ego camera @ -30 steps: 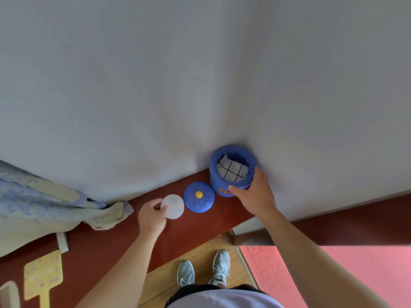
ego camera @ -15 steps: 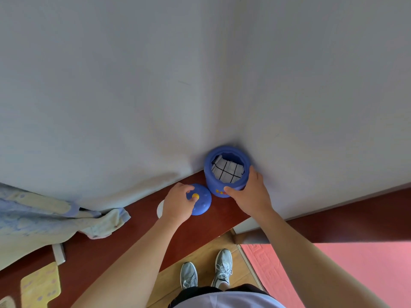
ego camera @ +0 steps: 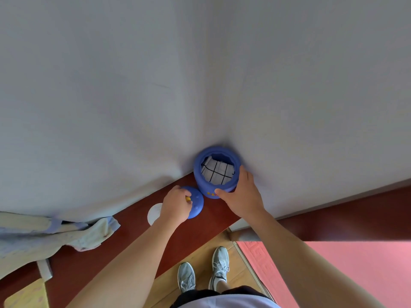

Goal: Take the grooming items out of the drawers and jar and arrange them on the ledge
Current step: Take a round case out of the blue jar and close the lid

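A blue jar (ego camera: 205, 185) stands open in the corner of the dark red ledge (ego camera: 124, 245), with a white checked cloth (ego camera: 216, 172) folded inside. My right hand (ego camera: 241, 192) wraps the jar's near right side. The blue domed lid (ego camera: 196, 204) lies on the ledge just left of the jar. My left hand (ego camera: 175, 205) is over it, fingers pinched on its yellow knob (ego camera: 188, 198). A white round compact (ego camera: 154, 213) lies left of the lid, partly hidden by my left wrist.
White walls meet right behind the jar. A crumpled pale blue cloth (ego camera: 44, 234) lies on the ledge at the left, with a yellow patterned item (ego camera: 26, 296) at the bottom left corner. Below the ledge are wooden floor, my shoes and a pink mat (ego camera: 333, 270).
My left hand has left the white compact and moved right onto the blue lid, closing on its yellow knob. My right hand has stayed on the jar.
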{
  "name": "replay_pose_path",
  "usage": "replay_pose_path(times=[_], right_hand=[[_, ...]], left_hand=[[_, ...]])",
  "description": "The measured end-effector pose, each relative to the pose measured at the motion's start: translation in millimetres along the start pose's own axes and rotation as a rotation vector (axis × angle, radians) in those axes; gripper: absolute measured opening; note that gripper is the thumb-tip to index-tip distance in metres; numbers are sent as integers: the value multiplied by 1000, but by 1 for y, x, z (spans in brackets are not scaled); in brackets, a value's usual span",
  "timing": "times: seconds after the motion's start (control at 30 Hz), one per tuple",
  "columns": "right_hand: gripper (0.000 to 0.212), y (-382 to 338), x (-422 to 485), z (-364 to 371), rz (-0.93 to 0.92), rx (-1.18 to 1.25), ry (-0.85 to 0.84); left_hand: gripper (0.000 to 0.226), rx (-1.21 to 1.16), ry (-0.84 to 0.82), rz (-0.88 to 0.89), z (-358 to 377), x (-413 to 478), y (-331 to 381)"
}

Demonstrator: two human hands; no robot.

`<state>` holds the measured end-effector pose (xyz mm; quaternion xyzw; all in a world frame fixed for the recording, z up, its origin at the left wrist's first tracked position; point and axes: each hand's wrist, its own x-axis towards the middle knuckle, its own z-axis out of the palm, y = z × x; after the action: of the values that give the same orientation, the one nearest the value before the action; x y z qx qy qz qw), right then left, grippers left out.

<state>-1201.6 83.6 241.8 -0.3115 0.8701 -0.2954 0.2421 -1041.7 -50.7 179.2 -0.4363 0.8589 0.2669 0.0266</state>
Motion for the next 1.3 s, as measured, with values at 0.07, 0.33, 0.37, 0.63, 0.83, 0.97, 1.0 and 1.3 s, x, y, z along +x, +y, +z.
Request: replay_pose_path(times=[0.07,0.33,0.37,0.63,0.83,0.97,1.0,1.3], right_hand=[[98,0,0,0,6,-9,-3],[99,0,1,0,15,-24,-8],[100,0,1,0,14,-20,-10],[102,1,2,2,20,-18,-9],[98,1,2,1,6,-12,0],[93,0,2,0,-19,8,0],[92,0,2,0,-21,15,-3],[87,-1,-1,-3,-31,75,20]], left_hand=[[8,-39,25,-5,-4,0,-1],[19,-191,135,-44,-31,-13,-2],[19,-208,149,-46,-34,-16,-2],[9,-251,269,-3,-69,-31,2],[13,-267,305,140,-92,-20,37],[12,-276,284,188,-97,-6,57],[11,-273,274,199,-97,-2,61],[4,-183,168,289,-90,25,96]])
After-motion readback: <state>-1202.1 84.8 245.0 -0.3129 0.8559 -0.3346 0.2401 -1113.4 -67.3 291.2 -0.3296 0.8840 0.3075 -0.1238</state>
